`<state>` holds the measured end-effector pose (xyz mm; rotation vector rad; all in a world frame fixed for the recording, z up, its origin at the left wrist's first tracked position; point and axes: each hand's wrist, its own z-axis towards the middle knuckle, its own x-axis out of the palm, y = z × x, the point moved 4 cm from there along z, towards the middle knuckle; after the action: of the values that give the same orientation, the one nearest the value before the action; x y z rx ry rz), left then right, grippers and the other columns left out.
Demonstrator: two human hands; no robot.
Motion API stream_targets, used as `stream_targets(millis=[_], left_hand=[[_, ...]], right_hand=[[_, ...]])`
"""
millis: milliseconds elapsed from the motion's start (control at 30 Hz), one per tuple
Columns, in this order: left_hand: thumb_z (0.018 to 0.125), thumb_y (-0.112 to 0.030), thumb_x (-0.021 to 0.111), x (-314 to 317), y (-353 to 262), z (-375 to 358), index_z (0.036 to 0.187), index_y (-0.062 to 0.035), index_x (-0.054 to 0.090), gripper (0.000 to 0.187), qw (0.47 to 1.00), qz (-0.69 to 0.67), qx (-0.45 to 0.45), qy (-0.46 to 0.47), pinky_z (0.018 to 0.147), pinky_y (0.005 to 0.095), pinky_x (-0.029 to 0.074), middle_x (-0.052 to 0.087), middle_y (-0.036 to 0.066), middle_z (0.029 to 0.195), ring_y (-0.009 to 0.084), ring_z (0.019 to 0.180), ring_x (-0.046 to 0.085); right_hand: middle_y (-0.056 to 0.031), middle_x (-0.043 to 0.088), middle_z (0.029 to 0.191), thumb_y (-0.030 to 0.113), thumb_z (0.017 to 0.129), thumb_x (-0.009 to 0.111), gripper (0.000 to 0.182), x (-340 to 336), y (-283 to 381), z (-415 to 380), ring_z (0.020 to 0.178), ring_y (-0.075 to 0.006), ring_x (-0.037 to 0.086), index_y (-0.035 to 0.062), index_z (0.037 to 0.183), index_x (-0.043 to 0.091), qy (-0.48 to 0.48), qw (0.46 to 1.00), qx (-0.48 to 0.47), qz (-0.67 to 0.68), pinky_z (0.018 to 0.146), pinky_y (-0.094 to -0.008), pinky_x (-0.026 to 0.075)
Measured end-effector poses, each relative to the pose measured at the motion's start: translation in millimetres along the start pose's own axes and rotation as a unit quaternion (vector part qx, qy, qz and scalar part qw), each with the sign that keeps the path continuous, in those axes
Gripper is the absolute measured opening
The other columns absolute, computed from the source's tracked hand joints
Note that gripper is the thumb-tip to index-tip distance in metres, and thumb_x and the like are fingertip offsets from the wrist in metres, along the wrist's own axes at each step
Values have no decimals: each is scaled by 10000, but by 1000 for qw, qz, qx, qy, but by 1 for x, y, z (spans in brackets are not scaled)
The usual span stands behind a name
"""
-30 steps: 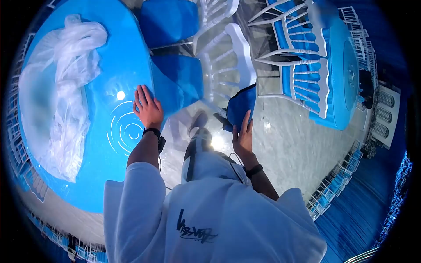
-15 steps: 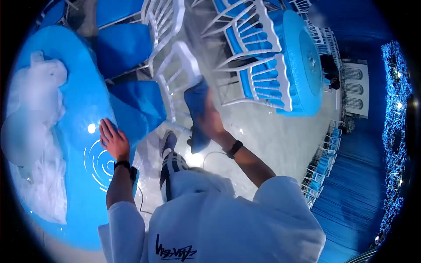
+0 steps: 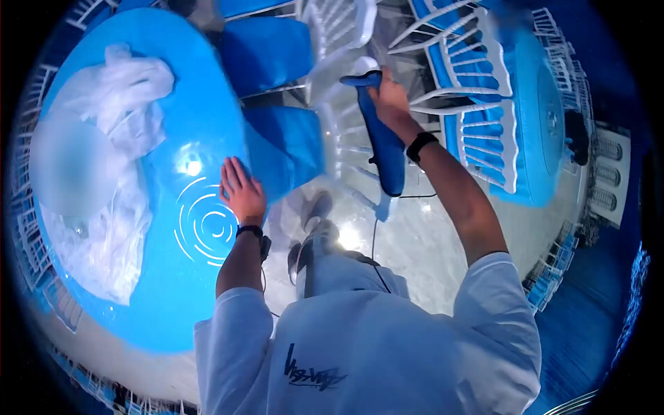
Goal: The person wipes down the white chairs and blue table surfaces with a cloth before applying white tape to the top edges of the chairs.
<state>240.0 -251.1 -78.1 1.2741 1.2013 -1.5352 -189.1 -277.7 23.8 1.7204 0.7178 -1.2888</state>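
My right hand point(image 3: 391, 104) grips the upper end of a dark blue seat cushion point(image 3: 384, 149), fingers closed round its edge. The cushion is seen almost edge-on, long and thin, in front of the back of a white chair point(image 3: 346, 149). My left hand point(image 3: 243, 194) lies flat near the edge of the round table with a bright blue cloth point(image 3: 159, 277), holding nothing. Between the table and the chair back is a blue seat point(image 3: 287, 149).
Crumpled white fabric point(image 3: 128, 235) covers the table's left part, beside a blurred round patch. Another white chair with a blue seat point(image 3: 266, 55) stands farther along. White chairs point(image 3: 481, 138) surround a second blue table point(image 3: 532, 131) at right. A thin cable point(image 3: 374, 242) runs along the floor.
My right hand has moved up with the cushion, which has turned from a broader face to nearly edge-on. The whole view has shifted right. My left hand stays on the table.
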Motion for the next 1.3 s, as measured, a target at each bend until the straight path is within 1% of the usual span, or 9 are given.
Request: stream_targets(millis=[300, 533, 567, 667, 867, 1000, 1033, 1133, 1300], left_hand=[[1016, -295, 484, -3, 4, -2, 1654, -124, 301, 686, 999, -36, 6, -9, 1202, 535, 248, 310, 100, 1710, 301, 1560, 308], [996, -304, 484, -3, 5, -2, 1650, -133, 319, 696, 999, -37, -2, -11, 1203, 537, 252, 318, 71, 1709, 286, 1551, 327], [997, -305, 482, -1, 6, -2, 1650, -135, 320, 693, 999, -34, -3, -11, 1204, 538, 252, 318, 69, 1708, 286, 1551, 326], [1018, -316, 475, 2, 7, 0, 1654, -135, 303, 684, 999, -35, -1, -3, 1206, 546, 240, 304, 80, 1713, 293, 1560, 305], [1030, -324, 466, 1, 8, 0, 1658, -136, 290, 678, 999, -43, -2, 6, 1212, 553, 227, 292, 85, 1717, 298, 1567, 288], [1028, -323, 466, 0, 8, 2, 1658, -141, 292, 679, 999, -43, -7, 12, 1212, 554, 226, 293, 83, 1717, 296, 1568, 286], [1025, -323, 468, 1, 8, 4, 1658, -142, 294, 680, 999, -40, -10, 14, 1212, 552, 227, 295, 83, 1716, 294, 1567, 289], [1017, -322, 476, 1, 9, 2, 1656, -145, 302, 686, 999, -37, -15, 18, 1213, 543, 231, 303, 79, 1715, 289, 1564, 298], [1011, -332, 483, 2, 9, 5, 1658, -180, 311, 686, 999, -34, -23, 20, 1231, 499, 206, 302, 52, 1719, 268, 1567, 302]], right_hand=[[-322, 722, 1037, 365, 999, 640, 522, 10, 22, 55, 991, -530, 688, -11, 1289, 423, 3, 993, 1, -116, 871, -618, 539], [-356, 692, 1130, 478, 973, 666, 668, 8, 0, 51, 1084, -541, 657, -1, 1397, 474, 26, 1000, 4, -8, 957, -584, 522], [-352, 684, 1172, 570, 955, 662, 699, 11, -4, 55, 1113, -535, 648, -15, 1324, 562, 13, 1000, 23, -4, 972, -578, 516], [-354, 688, 1167, 675, 963, 588, 789, 15, -7, 67, 1128, -527, 651, -58, 1252, 637, 33, 998, 58, 6, 989, -561, 512], [-373, 687, 1150, 774, 965, 475, 960, 23, -20, 82, 1134, -523, 659, -128, 1246, 638, 27, 981, 128, 143, 1002, -550, 506], [-382, 684, 1144, 609, 1053, 437, 778, 12, 4, 64, 1140, -536, 644, -107, 1323, 581, 38, 994, 92, -48, 967, -577, 520], [-392, 631, 1264, 447, 1074, 472, 676, 10, 6, 55, 1153, -549, 626, -66, 1511, 406, 68, 996, 50, -22, 948, -584, 528], [-383, 488, 1472, 267, 1051, 534, 718, 8, 10, 17, 1210, -541, 598, 4, 1633, 206, -32, 992, -120, -23, 933, -583, 543], [-298, 279, 1658, 64, 1011, 515, 747, -17, 14, -32, 1380, -486, 500, 60, 1670, 164, 24, 975, -219, -14, 1102, -520, 465]])
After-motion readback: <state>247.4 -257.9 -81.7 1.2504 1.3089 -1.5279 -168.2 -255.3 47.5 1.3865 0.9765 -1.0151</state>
